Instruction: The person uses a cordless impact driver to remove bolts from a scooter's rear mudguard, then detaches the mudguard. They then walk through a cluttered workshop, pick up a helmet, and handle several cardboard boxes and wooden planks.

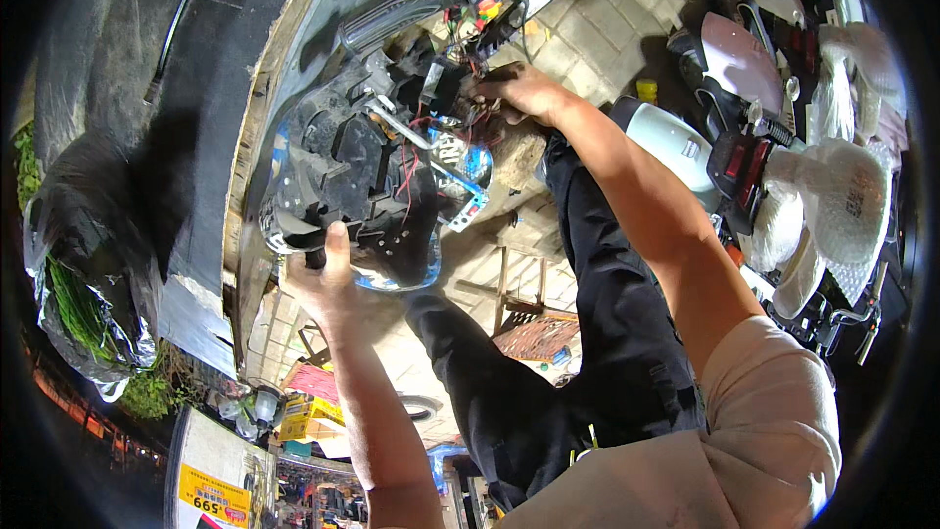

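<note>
A black plastic scooter front housing [338,162] with blue trim and a silver bracket [397,122] sits in front of me. My left hand [323,274] grips its lower left edge, thumb upright on it. My right hand [519,93] has its fingers closed among red and dark wires [480,73] at the housing's upper right; what they hold is hidden. Above lies a handlebar grip [392,15], with a small switch [487,10] with coloured buttons nearby.
Parked scooters [734,69] with wrapped parts stand at the right. A dark board [196,39] and a bag-covered bundle [83,255] are at the left. A yellow bottle [646,91], a rusty mesh stool [534,336] and boxes [308,416] rest on the paving [612,24].
</note>
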A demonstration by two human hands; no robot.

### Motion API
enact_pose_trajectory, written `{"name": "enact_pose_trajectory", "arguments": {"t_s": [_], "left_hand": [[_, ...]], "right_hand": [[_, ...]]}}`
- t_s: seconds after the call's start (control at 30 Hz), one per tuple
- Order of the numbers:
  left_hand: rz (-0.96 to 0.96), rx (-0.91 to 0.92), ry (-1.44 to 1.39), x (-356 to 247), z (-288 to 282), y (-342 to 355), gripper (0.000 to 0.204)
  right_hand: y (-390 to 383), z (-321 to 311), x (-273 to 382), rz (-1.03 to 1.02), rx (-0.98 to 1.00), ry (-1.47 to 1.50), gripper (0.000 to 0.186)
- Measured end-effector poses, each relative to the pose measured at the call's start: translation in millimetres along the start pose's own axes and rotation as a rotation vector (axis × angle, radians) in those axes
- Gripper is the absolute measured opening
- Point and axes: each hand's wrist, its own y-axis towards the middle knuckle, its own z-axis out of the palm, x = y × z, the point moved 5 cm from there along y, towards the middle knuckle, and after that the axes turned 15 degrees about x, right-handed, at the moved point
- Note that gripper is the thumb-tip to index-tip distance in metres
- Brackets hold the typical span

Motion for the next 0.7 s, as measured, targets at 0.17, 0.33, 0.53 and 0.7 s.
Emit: {"name": "enact_pose_trajectory", "arguments": {"t_s": [0.17, 0.33, 0.53, 0.7], "left_hand": [[-0.250, 0.080, 0.148, 2, 15, 14, 0.042], [0.023, 0.062, 0.062, -8, 29, 38, 0.027], [-0.009, 0.281, -0.054, 4, 25, 34, 0.038], [0.085, 0.248, 0.050, -23, 13, 26, 0.034]], "right_hand": [[-22, 48, 68, -0.148, 0.213, 0.327, 0.014], [15, 61, 68, -0.225, -0.091, 0.175, 0.021], [14, 76, 65, -0.005, -0.248, -0.730, 0.050], [9, 72, 116, -0.008, 0.246, -1.227, 0.054]]}}
